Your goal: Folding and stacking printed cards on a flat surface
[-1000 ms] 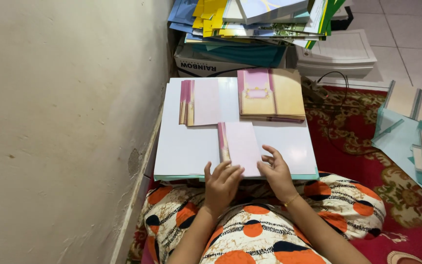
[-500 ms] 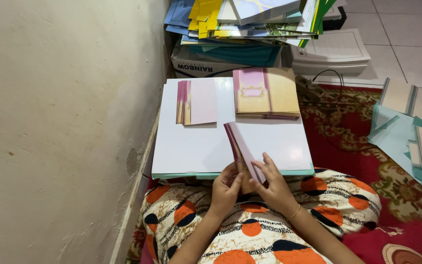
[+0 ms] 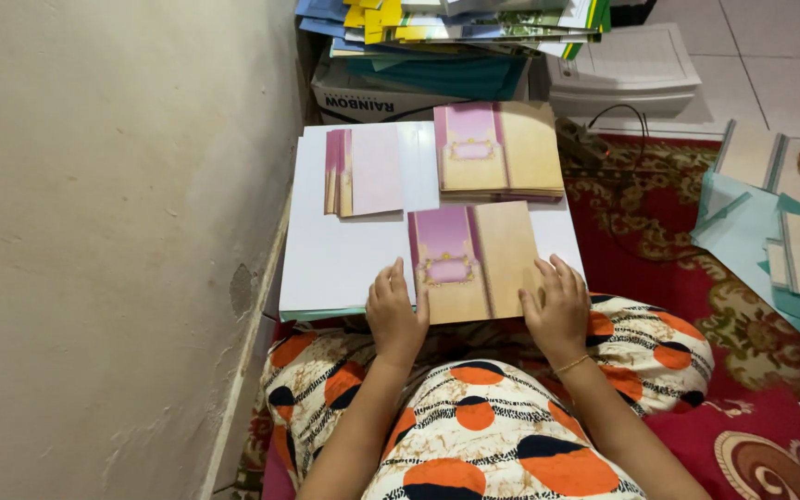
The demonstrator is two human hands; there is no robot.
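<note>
- Nearest, a patterned orange, black and white cloth (image 3: 474, 435) is seen over the lap, just below the white board (image 3: 344, 250) that serves as the work surface.
- At the near edge of the white board, an unfolded card (image 3: 474, 261) in pink and tan is now laid flat and open; half a second ago it was held folded and tilted between both hands, so the opening step appears finished.
- The card's left edge is pressed by the left hand (image 3: 396, 310), fingers close together and flat; nothing is pinched.
- The card's right edge is held down by the right hand (image 3: 557, 306), fingers slightly spread; whether the thumb is tucked under the card cannot be told.
- Farther up the white board, a small stack of folded pink cards (image 3: 363, 171) is kept at its left, and a stack of opened cards (image 3: 498, 150) at its far right corner.
- Beyond the white board, a heap of coloured paper (image 3: 456, 23) is piled on a box.
- Well to the right of the white board, teal sheets (image 3: 770, 250) are spread on the red carpet (image 3: 659, 231).
</note>
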